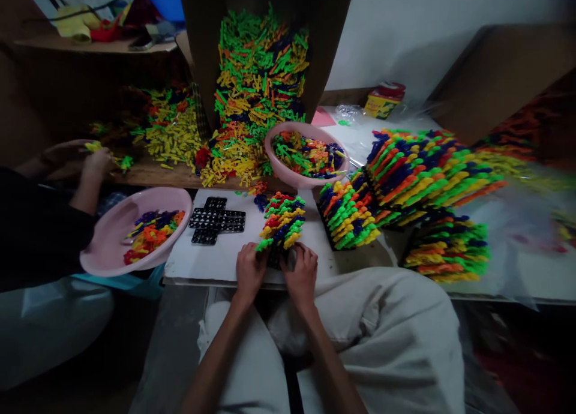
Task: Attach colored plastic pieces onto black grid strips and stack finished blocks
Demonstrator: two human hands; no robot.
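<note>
In front of me on the white table top, a black perforated holder (273, 259) carries slanted rows of small twisted plastic pieces (284, 219) in green, yellow, orange, red and dark blue. My left hand (251, 269) is closed at its near left corner, next to a green piece (264, 244). My right hand (300, 274) curls its fingers around the near right corner. The fingertips are partly hidden, and I cannot tell whether a loose piece lies between them. Empty black holders (216, 220) lie crosswise to the left.
Filled holders (348, 216) stand to the right, with a larger block (427, 174) behind. A pink basin (307, 180) of pieces sits at the back, below a loose heap (261, 90). At left, a co-worker's hand (98, 162) holds pieces above another pink basin (103, 255).
</note>
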